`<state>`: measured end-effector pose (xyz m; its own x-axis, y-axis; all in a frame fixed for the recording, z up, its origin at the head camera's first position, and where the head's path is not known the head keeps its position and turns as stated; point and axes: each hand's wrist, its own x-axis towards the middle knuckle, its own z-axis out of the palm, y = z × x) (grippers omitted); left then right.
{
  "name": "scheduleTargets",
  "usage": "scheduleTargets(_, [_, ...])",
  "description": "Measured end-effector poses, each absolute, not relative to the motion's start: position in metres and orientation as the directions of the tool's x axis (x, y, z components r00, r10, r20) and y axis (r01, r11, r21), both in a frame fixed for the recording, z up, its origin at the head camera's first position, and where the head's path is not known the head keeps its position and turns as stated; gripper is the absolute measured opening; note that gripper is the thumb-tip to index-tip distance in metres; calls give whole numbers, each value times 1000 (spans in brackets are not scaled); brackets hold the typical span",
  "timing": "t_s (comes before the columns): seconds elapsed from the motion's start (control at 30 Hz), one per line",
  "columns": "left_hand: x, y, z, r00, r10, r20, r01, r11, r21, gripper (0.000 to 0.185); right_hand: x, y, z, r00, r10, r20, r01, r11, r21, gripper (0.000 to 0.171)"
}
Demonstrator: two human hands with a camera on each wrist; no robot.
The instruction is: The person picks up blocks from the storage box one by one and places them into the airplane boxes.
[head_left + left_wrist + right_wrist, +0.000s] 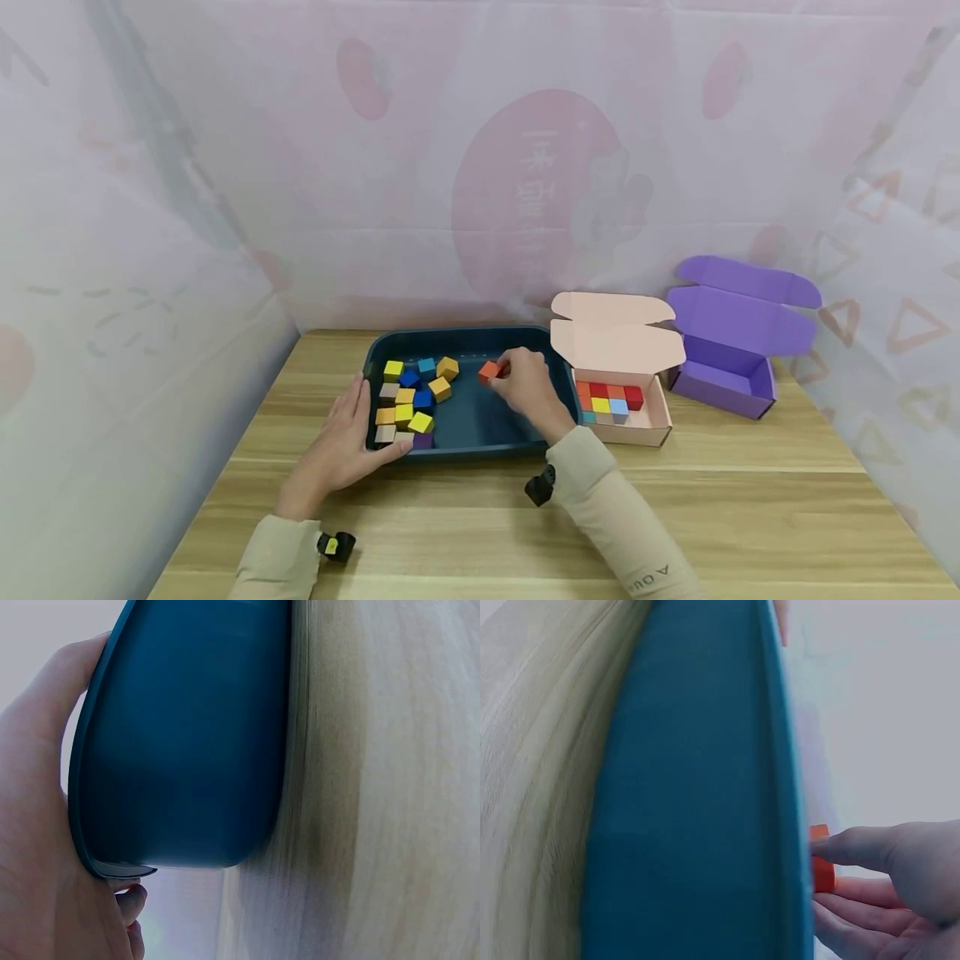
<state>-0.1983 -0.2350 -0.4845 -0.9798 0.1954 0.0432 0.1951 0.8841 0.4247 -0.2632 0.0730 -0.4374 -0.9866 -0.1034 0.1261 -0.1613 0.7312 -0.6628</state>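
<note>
An orange wooden cube (pixel 490 372) is pinched between the thumb and fingers of my right hand (pixel 528 385), over the right half of a dark teal tray (pixel 487 452). In the right wrist view the orange cube (pixel 823 859) shows just past the tray's rim, partly covered by the fingers. My left hand (pixel 341 442) rests at the tray's front left corner, fingers stretched along the left side and thumb across the front rim. Several cubes lie in the tray's left half, among them a yellow cube (pixel 421 423), a blue cube (pixel 423 400) and a purple cube (pixel 422 441).
Right of the tray stands an open pale pink box (pixel 633 434) with several cubes inside, including a red cube (pixel 633 397) and a light blue cube (pixel 618 410). Beyond it sits an open purple box (pixel 723 396). A printed cloth (pixel 420 208) surrounds the wooden table (pixel 442 533).
</note>
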Motion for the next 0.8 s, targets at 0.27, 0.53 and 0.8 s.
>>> scheduleTargets(0.27, [-198,-236,-486,-981,192,40,191,883,428,131,-251,96,-429,-978,-143,152,-208,726,-656,24])
scheduleTargets(0.53, [-199,-237,-487,-978,202,48,203,880,430,130,-232,121,-413,-979,-170,115,-201,683,-702,26])
scheduleTargets(0.8, [-200,-237,-488,-978,202,47,202,883,422,130,-220,154,-402,-969,-208,136,-241,649,-722,26])
